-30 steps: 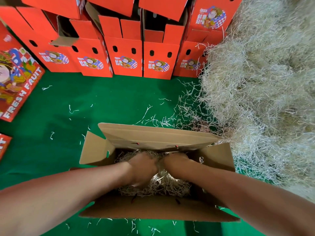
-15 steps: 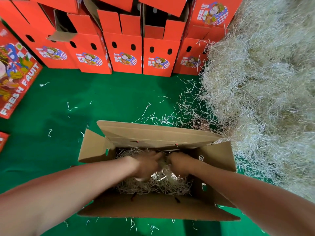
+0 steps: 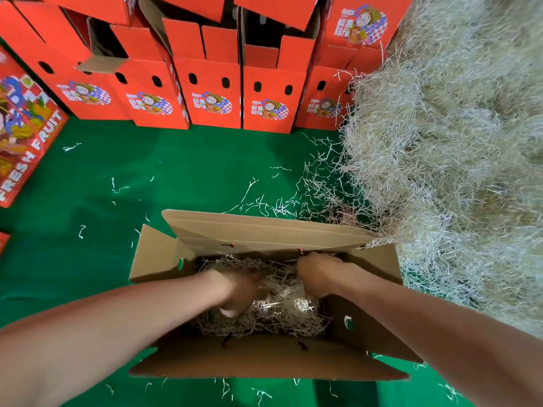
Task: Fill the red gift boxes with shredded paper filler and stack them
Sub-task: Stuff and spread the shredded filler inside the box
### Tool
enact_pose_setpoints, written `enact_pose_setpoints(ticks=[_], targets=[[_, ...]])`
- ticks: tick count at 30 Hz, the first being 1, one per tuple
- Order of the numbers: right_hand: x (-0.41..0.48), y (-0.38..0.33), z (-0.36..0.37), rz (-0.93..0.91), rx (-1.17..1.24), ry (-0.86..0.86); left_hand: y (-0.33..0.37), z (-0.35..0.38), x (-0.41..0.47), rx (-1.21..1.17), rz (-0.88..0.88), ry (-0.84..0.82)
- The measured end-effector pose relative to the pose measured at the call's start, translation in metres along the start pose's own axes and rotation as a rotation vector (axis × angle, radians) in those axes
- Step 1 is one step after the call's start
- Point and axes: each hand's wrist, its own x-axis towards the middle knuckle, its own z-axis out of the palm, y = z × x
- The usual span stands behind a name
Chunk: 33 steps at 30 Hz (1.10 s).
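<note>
While the left hand (image 3: 238, 292) and right hand (image 3: 317, 274) sit buried in the shredded paper filler (image 3: 279, 318), their grasp impossible to tell, rough tugging could spill strands over the open gift box (image 3: 264, 359).

Head view, steeply downward, close.

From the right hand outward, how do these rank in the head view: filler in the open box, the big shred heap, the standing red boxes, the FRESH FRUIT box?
From the right hand:
1. Filler, directly beneath it.
2. Shred heap, to the right.
3. Standing red boxes, ahead along the back.
4. FRESH FRUIT box, far left.
</note>
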Motion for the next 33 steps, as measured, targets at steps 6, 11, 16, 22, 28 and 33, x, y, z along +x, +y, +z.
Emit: enact_pose_setpoints(ticks=[6,11,16,22,28,33], targets=[[-0.006,-0.011,0.014,-0.176,-0.171,0.071,0.011,0.005,-0.018,-0.014,-0.034,0.246],[0.010,-0.028,0.028,-0.210,-0.434,-0.179,0.011,0.009,-0.016,0.385,0.087,-0.353],[0.009,-0.015,0.019,-0.086,-0.382,-0.046,0.004,0.017,-0.020,0.377,0.106,-0.218],[-0.001,-0.027,0.013,-0.044,-0.191,0.307,0.004,-0.003,-0.027,0.139,0.010,0.250],[0.022,-0.031,0.034,-0.249,-0.554,-0.239,0.005,0.004,-0.026,-0.078,0.136,-0.326],[0.024,-0.026,0.045,-0.115,-0.584,-0.335,-0.001,0.029,-0.021,0.243,0.013,-0.288]])
